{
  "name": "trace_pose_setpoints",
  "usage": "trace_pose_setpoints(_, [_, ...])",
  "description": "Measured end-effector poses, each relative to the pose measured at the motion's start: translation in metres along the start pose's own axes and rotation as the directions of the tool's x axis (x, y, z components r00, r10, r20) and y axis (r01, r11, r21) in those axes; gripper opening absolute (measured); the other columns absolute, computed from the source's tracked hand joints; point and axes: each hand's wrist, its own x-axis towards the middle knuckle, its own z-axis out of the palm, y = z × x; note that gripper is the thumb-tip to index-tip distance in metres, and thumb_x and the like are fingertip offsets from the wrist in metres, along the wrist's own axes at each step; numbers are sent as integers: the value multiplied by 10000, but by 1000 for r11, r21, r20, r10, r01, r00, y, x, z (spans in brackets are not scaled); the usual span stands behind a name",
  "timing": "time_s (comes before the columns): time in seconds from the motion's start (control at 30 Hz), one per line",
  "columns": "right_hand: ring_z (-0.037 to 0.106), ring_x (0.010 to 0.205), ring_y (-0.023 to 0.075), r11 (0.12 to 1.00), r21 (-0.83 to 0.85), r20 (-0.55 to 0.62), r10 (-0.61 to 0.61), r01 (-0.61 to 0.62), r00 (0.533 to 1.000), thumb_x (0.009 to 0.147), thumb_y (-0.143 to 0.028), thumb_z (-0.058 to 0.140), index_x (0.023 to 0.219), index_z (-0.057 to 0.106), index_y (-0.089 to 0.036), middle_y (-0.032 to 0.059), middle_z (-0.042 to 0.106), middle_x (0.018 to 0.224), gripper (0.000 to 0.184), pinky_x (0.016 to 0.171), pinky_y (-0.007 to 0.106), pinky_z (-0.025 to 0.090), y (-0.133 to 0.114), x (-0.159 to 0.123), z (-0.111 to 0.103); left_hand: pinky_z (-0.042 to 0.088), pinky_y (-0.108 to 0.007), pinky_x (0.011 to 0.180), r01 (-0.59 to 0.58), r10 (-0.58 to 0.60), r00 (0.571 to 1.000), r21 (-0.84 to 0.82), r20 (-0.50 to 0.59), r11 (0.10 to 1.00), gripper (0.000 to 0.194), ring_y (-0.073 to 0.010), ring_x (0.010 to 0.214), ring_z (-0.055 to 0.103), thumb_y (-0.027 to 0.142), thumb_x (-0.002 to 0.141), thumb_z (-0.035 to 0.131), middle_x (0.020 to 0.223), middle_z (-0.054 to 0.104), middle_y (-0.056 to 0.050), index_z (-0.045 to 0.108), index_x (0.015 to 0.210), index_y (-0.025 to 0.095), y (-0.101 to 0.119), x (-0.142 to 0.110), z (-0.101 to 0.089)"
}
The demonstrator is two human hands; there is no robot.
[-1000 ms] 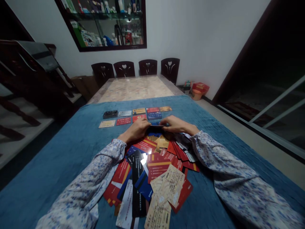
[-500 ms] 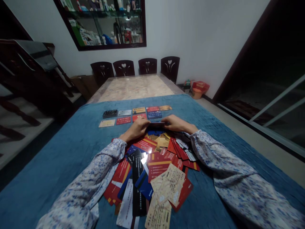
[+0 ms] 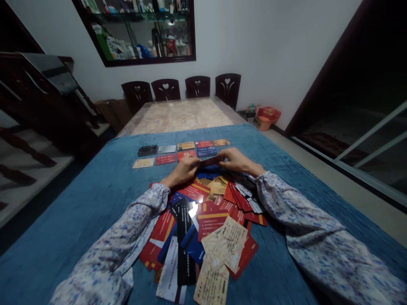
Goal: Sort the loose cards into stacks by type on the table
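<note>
Between my two hands is a dark card (image 3: 209, 161), held by its ends just above the far side of a loose heap. My left hand (image 3: 183, 170) pinches its left end, and my right hand (image 3: 237, 162) pinches the right end, which is tilted a little higher. Below lie many overlapping plastic cards: a red card (image 3: 212, 219), a black card (image 3: 184, 241), a blue card (image 3: 193, 244), a white card (image 3: 171, 271) and a beige card (image 3: 232, 243). Beyond my hands, cards lie in rows, among them a black stack (image 3: 148, 150) and a blue card (image 3: 206, 151).
A blue cloth (image 3: 104, 199) covers the near part of the table; its far part is a bare stone-patterned top (image 3: 184, 112). Several dark chairs (image 3: 227, 89) stand at the far end. A glass cabinet (image 3: 149, 36) is set in the wall. An orange bucket (image 3: 263, 123) sits on the floor at right.
My right hand has risen slightly, tilting the dark card so its right end is higher. The heap and the rows of cards lie as before.
</note>
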Motion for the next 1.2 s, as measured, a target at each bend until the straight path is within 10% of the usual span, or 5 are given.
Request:
trace_pose_setpoints(0.4, [613,771,182,983,115,-239,-115,145,964,808,-257,671,798,704,-186,30,712,811,79,733,294,464,-8,3,-6,548,-350,870,11,-13,999,21,52,1000,201,-215,956,653,113,924,610,966,727,-93,767,1044,155,3,0,2])
trace_pose_setpoints(1.2, [592,1060,262,909,-357,-155,-285,216,946,1036,-307,544,1055,743,-223,103,778,998,216,916,383,327,-26,0,2,565,-377,959,-20,18,988,-11,-156,1000,217,-208,1015,690,150,919,620,1033,754,-74,699,1121,169,19,2,-2])
